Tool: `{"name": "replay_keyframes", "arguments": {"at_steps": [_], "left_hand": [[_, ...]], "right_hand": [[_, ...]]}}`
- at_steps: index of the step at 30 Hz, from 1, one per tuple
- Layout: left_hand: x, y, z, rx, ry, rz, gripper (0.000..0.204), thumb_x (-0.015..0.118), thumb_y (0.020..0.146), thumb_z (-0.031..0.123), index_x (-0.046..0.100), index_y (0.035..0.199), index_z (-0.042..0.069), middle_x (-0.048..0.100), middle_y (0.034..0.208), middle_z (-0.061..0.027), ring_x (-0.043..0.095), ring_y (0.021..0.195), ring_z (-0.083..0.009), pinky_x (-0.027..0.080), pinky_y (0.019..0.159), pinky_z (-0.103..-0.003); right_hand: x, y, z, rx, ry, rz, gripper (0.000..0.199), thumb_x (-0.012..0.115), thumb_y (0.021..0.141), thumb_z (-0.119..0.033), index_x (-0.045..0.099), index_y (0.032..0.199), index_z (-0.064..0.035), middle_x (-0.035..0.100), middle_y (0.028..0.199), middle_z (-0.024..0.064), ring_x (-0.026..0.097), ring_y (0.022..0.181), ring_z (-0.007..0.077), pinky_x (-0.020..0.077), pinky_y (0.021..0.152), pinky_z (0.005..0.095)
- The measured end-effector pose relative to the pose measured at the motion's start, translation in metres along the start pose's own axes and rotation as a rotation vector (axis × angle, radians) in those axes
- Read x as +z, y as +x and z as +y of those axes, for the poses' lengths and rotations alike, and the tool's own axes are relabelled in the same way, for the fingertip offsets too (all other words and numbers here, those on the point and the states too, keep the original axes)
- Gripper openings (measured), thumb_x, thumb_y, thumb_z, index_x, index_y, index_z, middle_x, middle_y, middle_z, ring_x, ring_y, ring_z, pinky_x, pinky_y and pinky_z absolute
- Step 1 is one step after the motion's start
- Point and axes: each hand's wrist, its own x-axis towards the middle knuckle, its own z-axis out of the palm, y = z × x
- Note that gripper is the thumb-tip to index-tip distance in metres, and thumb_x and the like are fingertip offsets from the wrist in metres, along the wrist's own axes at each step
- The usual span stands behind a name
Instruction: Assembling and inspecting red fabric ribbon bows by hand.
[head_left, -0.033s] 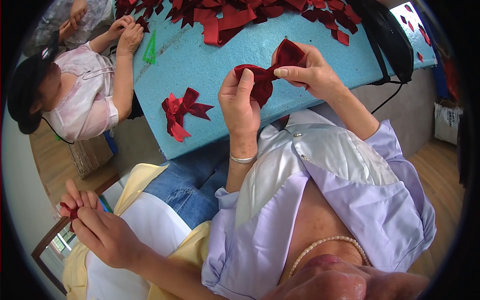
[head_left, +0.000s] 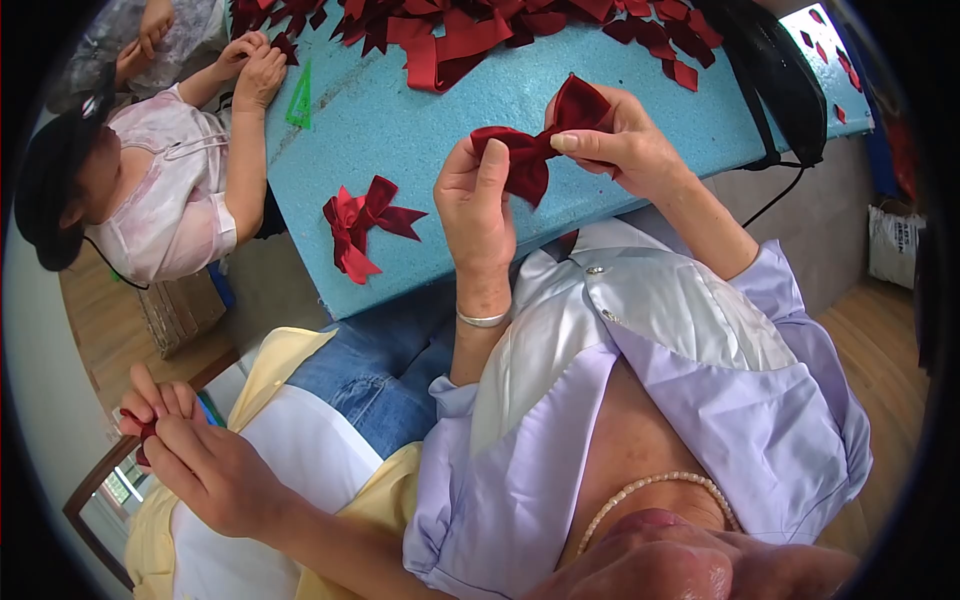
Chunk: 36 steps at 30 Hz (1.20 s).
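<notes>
A dark red ribbon bow (head_left: 530, 158) is held up between my two hands, over the table's near edge. My left hand (head_left: 482, 195) pinches the bow's left loop, thumb on top. At the knot, the thumb and fingers of my right hand (head_left: 625, 145) grip the bow and its upper right loop. One ribbon end hangs down between the hands. To the left of my left hand, finished-looking red bows (head_left: 365, 222) lie together on the blue table (head_left: 420, 140).
A heap of red ribbon pieces (head_left: 440, 60) covers the table's far side. A green triangle ruler (head_left: 299, 97) lies at the left, near a co-worker's hands (head_left: 258, 72). Close on my left, another person's hand (head_left: 195, 455) holds red ribbon. A black bag (head_left: 780, 90) hangs at the right edge.
My left hand has shifted very slightly to the left. The bow's hanging end has moved a little to the right. My right hand stays nearly in place.
</notes>
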Motion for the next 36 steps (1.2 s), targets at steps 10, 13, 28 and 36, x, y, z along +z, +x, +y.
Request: {"name": "replay_keyframes", "arguments": {"at_steps": [10, 13, 28, 36], "left_hand": [[0.000, 0.004, 0.004, 0.042, 0.069, -0.041, 0.008, 0.064, 0.090, 0.005, 0.059, 0.093, 0.002, 0.063, 0.084, -0.0018, 0.055, 0.074, -0.0057, 0.045, 0.070, -0.020], [0.003, 0.004, 0.004, -0.005, 0.016, -0.031, 0.008, 0.065, 0.090, 0.004, 0.057, 0.091, 0.002, 0.063, 0.083, -0.0015, 0.054, 0.073, -0.0056, 0.045, 0.070, -0.020], [-0.017, 0.013, 0.011, 0.381, 0.423, 0.234, 0.012, 0.067, 0.089, 0.009, 0.058, 0.090, 0.002, 0.062, 0.080, -0.0015, 0.055, 0.070, -0.0045, 0.043, 0.064, -0.017], [0.012, -0.005, 0.010, 0.080, 0.231, 0.013, 0.023, 0.061, 0.095, 0.022, 0.060, 0.087, 0.000, 0.063, 0.075, -0.0046, 0.057, 0.066, -0.0083, 0.045, 0.060, -0.022]], "right_hand": [[-0.003, 0.001, 0.000, 0.076, -0.040, -0.095, 0.021, 0.072, 0.082, -0.015, 0.058, 0.089, -0.0013, 0.049, 0.065, -0.0025, 0.036, 0.050, 0.0040, 0.0241, 0.043, 0.0215], [-0.003, 0.001, 0.000, 0.064, -0.003, -0.108, 0.021, 0.072, 0.082, -0.015, 0.058, 0.089, -0.0014, 0.048, 0.065, -0.0027, 0.036, 0.050, 0.0039, 0.0238, 0.043, 0.0216], [-0.002, 0.010, 0.001, -0.193, -0.216, 0.129, 0.020, 0.071, 0.083, -0.010, 0.059, 0.093, 0.0008, 0.055, 0.070, 0.0014, 0.045, 0.055, 0.0068, 0.0333, 0.046, 0.0225], [0.011, 0.009, 0.007, -1.125, -1.080, 0.081, 0.037, 0.074, 0.064, -0.001, 0.060, 0.099, 0.0006, 0.060, 0.079, 0.0114, 0.059, 0.065, 0.0235, 0.0470, 0.053, 0.0318]]}}
